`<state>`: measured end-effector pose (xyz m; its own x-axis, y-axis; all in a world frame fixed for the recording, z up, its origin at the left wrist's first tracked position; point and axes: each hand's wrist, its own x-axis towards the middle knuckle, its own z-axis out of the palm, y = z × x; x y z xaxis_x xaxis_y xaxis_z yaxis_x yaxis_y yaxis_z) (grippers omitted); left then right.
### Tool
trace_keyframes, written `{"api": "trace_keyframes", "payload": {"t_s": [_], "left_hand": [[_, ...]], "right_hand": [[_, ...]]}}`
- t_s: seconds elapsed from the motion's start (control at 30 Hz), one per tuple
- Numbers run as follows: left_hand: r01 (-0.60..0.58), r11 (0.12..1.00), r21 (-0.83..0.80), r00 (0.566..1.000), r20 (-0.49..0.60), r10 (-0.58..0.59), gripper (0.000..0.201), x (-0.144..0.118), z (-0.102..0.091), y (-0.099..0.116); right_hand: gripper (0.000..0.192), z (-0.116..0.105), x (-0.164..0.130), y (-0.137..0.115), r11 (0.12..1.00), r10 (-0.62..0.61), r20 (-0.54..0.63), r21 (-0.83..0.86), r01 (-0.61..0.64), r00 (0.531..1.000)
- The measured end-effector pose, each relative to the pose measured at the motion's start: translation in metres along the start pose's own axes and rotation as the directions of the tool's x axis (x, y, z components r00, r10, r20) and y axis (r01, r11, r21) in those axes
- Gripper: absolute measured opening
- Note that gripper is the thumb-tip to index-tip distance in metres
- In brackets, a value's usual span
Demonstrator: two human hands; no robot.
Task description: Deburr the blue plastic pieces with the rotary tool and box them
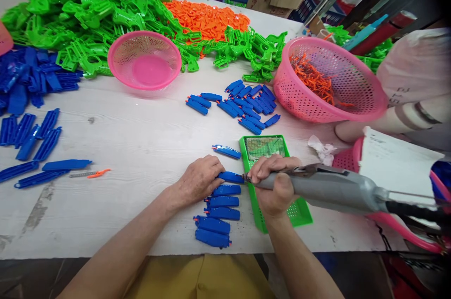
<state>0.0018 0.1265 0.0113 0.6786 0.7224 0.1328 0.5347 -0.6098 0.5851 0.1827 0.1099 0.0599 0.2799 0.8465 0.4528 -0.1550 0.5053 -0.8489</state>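
My left hand [199, 179] presses down on a blue plastic piece [230, 177] at the top of a short column of similar blue pieces [218, 214] near the table's front edge. My right hand [275, 181] grips a grey electric screwdriver [331, 188], held nearly level with its tip against the right end of that blue piece. Under my right hand lies a small green tray [299, 212] with a mesh bottom. One more blue piece [226, 151] lies just beyond my left hand.
A group of blue pieces [246, 104] lies mid-table. Beyond it are an empty pink basket [144, 59], a pink basket [329, 80] with orange parts, green plastic shells [88, 8] and orange parts [207, 17]. Blue parts [31, 144] cover the left. Another person's arm [398, 118] rests at right.
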Motion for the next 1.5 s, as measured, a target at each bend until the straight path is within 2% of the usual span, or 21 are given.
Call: {"api": "trace_keyframes", "payload": {"t_s": [0.1,0.17,0.27,0.47,0.67,0.83,1.17,1.37,1.5], "left_hand": [[-0.008,1.0,0.009,1.0,-0.017,0.008,0.008,0.0,0.002,-0.001],[-0.01,1.0,0.017,1.0,-0.022,0.01,0.007,-0.001,0.003,-0.002],[-0.017,0.999,0.041,0.999,-0.032,0.018,0.006,-0.002,0.005,-0.003],[-0.051,0.998,0.019,0.997,-0.06,0.052,0.009,-0.003,0.007,-0.007],[-0.069,0.998,-0.003,0.993,-0.094,0.068,0.01,-0.003,0.008,-0.009],[-0.071,0.997,-0.006,0.99,-0.124,0.07,0.011,-0.004,0.009,-0.009],[-0.051,0.998,-0.025,0.994,-0.094,0.049,0.011,-0.003,0.005,-0.007],[-0.06,0.993,-0.1,0.994,-0.094,0.05,0.022,-0.007,-0.001,-0.006],[-0.074,0.994,-0.086,0.992,-0.111,0.064,0.015,-0.009,0.003,-0.009]], "right_hand": [[0.014,0.003,-0.002,0.003,1.0,0.004,0.059,-0.01,-0.003,0.998],[0.016,0.004,0.0,0.003,0.999,0.035,0.059,-0.026,-0.033,0.998],[0.015,-0.001,0.006,-0.003,0.998,0.057,0.004,-0.008,-0.057,0.998],[0.014,-0.029,0.019,-0.02,0.993,-0.109,-0.168,-0.055,0.101,0.98],[0.015,-0.04,0.017,-0.009,0.992,-0.075,-0.243,-0.113,0.049,0.967],[0.014,-0.036,0.012,-0.005,0.995,-0.05,-0.213,-0.093,0.031,0.976],[0.009,-0.035,0.01,-0.003,0.996,-0.041,-0.143,-0.082,0.03,0.989],[0.013,-0.032,0.007,-0.003,0.994,-0.052,-0.13,-0.099,0.039,0.99],[0.011,-0.033,0.009,-0.006,0.996,-0.043,-0.109,-0.08,0.034,0.993]]}}
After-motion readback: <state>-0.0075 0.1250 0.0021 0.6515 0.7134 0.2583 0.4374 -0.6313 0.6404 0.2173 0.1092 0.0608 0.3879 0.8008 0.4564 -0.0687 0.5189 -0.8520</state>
